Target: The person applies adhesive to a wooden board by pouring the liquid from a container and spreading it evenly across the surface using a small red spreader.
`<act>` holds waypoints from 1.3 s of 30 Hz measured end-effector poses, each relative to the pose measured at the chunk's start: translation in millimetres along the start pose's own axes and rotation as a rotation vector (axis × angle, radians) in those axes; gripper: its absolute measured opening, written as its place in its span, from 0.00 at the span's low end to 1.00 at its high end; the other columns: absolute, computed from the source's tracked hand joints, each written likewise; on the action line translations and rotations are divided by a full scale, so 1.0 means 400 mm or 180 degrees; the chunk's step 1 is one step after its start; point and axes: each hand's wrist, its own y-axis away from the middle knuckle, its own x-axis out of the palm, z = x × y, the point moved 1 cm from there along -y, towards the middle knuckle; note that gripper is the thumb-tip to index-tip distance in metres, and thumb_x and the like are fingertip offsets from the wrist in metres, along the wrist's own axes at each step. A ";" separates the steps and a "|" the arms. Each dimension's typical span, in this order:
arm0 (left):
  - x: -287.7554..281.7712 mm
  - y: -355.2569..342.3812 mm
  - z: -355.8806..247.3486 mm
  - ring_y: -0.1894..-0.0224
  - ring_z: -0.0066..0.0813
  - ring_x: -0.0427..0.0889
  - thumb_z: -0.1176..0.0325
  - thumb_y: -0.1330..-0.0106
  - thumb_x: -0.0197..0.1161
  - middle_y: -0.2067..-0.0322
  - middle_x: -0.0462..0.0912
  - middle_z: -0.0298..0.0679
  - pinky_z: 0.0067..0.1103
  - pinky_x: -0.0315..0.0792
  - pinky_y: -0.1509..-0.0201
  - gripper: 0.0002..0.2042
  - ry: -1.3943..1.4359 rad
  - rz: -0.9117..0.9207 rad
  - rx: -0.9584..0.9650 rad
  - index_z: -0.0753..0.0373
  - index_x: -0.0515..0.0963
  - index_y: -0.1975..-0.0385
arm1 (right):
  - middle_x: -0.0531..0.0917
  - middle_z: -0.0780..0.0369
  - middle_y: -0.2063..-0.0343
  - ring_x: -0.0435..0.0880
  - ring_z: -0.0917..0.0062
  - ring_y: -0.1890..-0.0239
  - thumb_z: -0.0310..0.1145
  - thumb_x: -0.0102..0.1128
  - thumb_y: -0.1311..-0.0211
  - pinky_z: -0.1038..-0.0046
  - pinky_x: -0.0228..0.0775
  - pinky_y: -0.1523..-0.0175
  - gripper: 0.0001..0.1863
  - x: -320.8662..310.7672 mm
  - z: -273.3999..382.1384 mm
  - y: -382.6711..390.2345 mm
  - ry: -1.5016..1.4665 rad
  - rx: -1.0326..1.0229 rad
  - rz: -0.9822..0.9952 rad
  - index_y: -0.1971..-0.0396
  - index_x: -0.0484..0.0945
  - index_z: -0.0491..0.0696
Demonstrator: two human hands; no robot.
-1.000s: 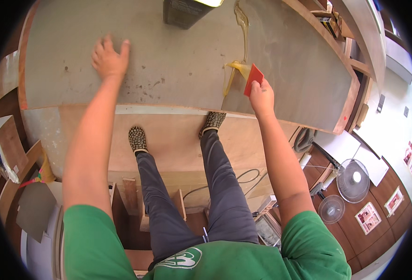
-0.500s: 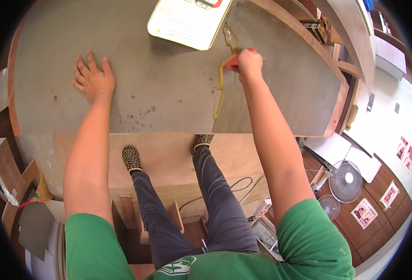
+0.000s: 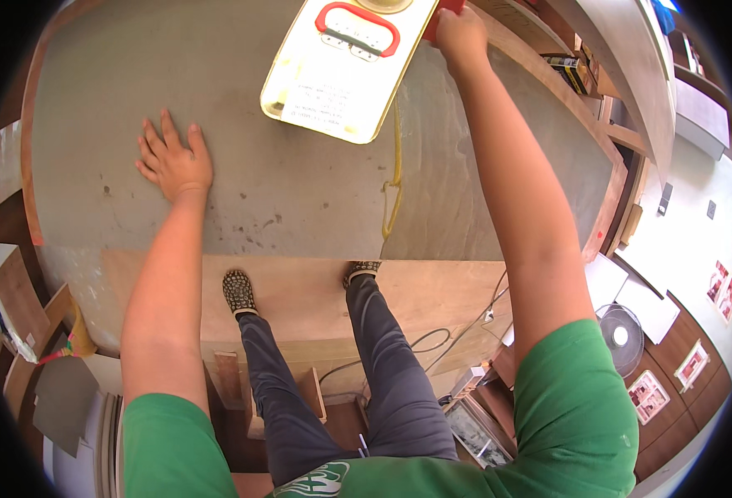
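Observation:
My left hand (image 3: 177,163) lies flat on a broad grey sheet (image 3: 299,178), fingers spread, holding nothing. My right hand (image 3: 460,36) is stretched to the far side of the sheet, its fingers closed on a red spreader (image 3: 438,20), which shows only in part. Just left of it stands a rectangular metal can (image 3: 345,87) with a red carrying handle and a round opening at the top edge of the view. A bead of yellowish glue (image 3: 394,178) runs toward the sheet's near edge. The sheet right of the bead looks wet and smeared.
A wooden shelf with small boxes (image 3: 571,73) borders the sheet at the far right. Below the near edge is a plywood ledge (image 3: 299,290), where my feet are. A fan (image 3: 621,336) stands at the right, and a yellow cone-shaped container (image 3: 80,330) at the left.
My right hand has moved away from me with the spreader, to beside the can. The glue between has been thinned out rightward. The view has shifted, showing more of the can; my left hand stays flat.

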 end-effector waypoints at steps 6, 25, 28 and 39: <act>0.009 0.006 -0.032 0.21 0.41 0.44 0.41 0.27 0.45 0.23 0.48 0.37 0.46 0.33 0.21 0.32 0.0034 0.0023 -0.0014 0.43 0.55 0.24 | 0.79 0.61 0.49 0.78 0.58 0.48 0.33 0.60 0.40 0.59 0.72 0.46 0.23 0.053 -0.065 0.315 -0.0268 0.0645 -0.0751 0.43 0.79 0.59; -0.003 0.000 -0.005 0.21 0.39 0.42 0.45 0.25 0.45 0.22 0.46 0.37 0.44 0.34 0.21 0.31 -0.0133 0.0101 -0.0071 0.42 0.53 0.24 | 0.87 0.49 0.66 0.86 0.57 0.62 0.35 0.50 0.40 0.62 0.77 0.56 0.16 0.026 -0.101 0.149 -0.2451 0.2021 0.0776 0.62 0.83 0.41; -0.006 -0.001 0.000 0.21 0.39 0.43 0.45 0.25 0.45 0.22 0.46 0.36 0.44 0.34 0.21 0.31 -0.0104 0.0066 -0.0050 0.42 0.53 0.24 | 0.86 0.53 0.70 0.86 0.64 0.70 0.32 0.50 0.40 0.65 0.78 0.66 0.15 -0.013 -0.107 0.125 -0.3037 0.2279 0.0647 0.62 0.82 0.41; 0.012 0.006 -0.014 0.21 0.41 0.44 0.45 0.25 0.45 0.22 0.47 0.37 0.45 0.35 0.21 0.31 -0.0062 0.0018 -0.0027 0.42 0.54 0.24 | 0.87 0.50 0.66 0.87 0.56 0.66 0.33 0.52 0.40 0.61 0.80 0.62 0.14 0.062 -0.220 0.016 -0.1780 0.1213 0.0880 0.62 0.84 0.41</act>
